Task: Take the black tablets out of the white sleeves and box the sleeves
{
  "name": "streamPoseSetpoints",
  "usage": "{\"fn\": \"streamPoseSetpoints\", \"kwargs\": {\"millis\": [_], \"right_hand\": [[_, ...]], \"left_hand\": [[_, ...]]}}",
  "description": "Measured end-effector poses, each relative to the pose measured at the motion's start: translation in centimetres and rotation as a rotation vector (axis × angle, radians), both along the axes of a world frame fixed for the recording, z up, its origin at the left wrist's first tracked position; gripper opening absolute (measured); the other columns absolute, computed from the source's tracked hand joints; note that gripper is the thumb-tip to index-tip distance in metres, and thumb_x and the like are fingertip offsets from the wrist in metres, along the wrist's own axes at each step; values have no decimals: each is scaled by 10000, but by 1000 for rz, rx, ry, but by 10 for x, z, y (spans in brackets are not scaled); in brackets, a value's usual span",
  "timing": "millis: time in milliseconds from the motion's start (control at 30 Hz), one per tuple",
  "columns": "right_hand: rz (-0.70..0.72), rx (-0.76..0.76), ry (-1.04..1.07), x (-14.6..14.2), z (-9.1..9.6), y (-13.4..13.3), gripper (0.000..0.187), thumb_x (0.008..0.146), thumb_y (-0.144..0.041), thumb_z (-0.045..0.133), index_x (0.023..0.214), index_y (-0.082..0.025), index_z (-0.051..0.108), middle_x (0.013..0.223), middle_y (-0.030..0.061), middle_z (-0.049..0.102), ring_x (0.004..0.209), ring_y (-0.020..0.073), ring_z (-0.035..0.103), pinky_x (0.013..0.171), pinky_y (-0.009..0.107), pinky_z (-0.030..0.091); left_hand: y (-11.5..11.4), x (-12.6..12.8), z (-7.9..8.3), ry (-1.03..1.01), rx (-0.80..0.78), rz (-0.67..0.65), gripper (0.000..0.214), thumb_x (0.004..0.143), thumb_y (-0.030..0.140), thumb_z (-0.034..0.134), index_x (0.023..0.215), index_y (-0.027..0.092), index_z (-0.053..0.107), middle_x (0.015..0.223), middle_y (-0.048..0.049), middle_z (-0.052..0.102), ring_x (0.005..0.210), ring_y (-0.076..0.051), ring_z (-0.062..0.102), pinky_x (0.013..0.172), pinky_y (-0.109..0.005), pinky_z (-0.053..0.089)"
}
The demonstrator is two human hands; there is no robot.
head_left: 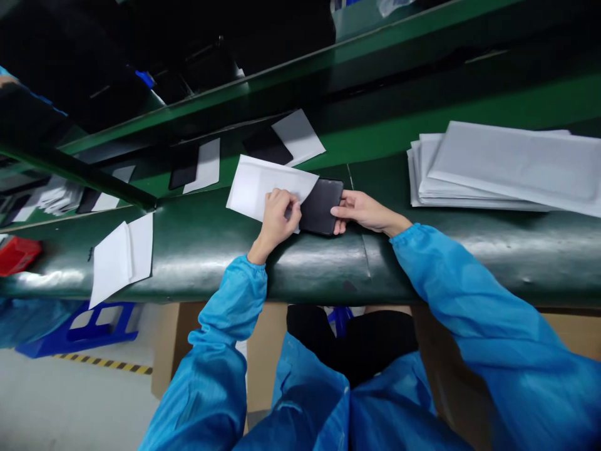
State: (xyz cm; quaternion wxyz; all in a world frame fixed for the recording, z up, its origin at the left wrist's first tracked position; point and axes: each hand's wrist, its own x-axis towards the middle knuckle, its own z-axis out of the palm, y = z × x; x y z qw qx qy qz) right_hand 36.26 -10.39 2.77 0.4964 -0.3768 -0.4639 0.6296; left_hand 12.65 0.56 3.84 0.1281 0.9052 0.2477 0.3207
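A flat black rectangular object point(322, 207) with rounded corners, like a phone or a small tablet, lies partly under or inside a white paper sleeve point(258, 185); which of the two I cannot tell. My right hand point(361, 211) grips its right end, thumb on top and fingers beneath. My left hand point(279, 219) is closed in a pinch at the sleeve's near edge, beside the black object. Just behind them, another black flat piece point(268, 145) lies against a white sheet or sleeve point(300, 138).
White padded sleeves point(507, 163) are stacked on the right of the green bench point(201, 250). More white sleeves point(113, 257) lie at the left edge. A green post point(94, 178) and a raised shelf edge point(282, 69) stand behind. A red bin point(19, 254) sits far left.
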Motion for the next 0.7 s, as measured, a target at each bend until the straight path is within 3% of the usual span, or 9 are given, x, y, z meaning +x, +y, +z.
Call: {"fn": "streamPoseSetpoints", "kwargs": {"millis": [133, 233, 300, 433, 567, 700], "right_hand": [[31, 28, -24, -12, -4, 1, 622, 748, -624, 949, 1054, -169, 655, 776, 47, 760, 601, 187, 732, 540, 272, 603], [-16, 71, -162, -18, -8, 2, 501, 803, -592, 910, 960, -173, 685, 641, -27, 652, 474, 114, 574, 452, 223, 455], [-106, 133, -303, -20, -10, 3, 446, 812, -570, 900, 896, -174, 714, 601, -60, 559, 497, 96, 501, 476, 219, 400], [-300, 251, -499, -22, -10, 5, 402, 805, -573, 895, 906, -197, 794, 841, 12, 613, 829, 196, 617, 716, 296, 538], [-413, 267, -395, -24, -9, 6, 450, 751, -553, 927, 1040, -230, 810, 1165, 96, 660, 1149, 304, 643, 877, 388, 615], [-470, 131, -187, -19, -16, 10, 492, 795, -532, 873, 1167, -234, 751, 1027, 64, 749, 1026, 304, 704, 815, 409, 638]], "left_hand": [[-26, 12, -1, -47, 15, -136, 205, 1080, 324, 460, 901, 244, 517, 826, -40, 598, 869, -233, 565, 866, -405, 435], [-37, 18, -5, -86, 20, -161, 259, 1109, 379, 407, 916, 246, 516, 833, -47, 590, 876, -235, 571, 863, -411, 440], [-39, 19, -7, -97, 37, -147, 291, 1120, 407, 382, 914, 246, 510, 823, -46, 578, 875, -235, 573, 861, -416, 443], [-37, 18, -8, -141, 54, -128, 337, 1141, 438, 340, 913, 244, 493, 829, -49, 587, 857, -222, 574, 821, -403, 461], [-39, 21, -11, -162, 62, -159, 328, 1151, 421, 338, 941, 239, 513, 845, -46, 603, 852, -206, 582, 817, -392, 484], [-25, 16, -18, -229, 65, -131, 297, 1143, 422, 373, 1004, 232, 555, 897, -55, 606, 871, -196, 584, 813, -378, 500]]}}
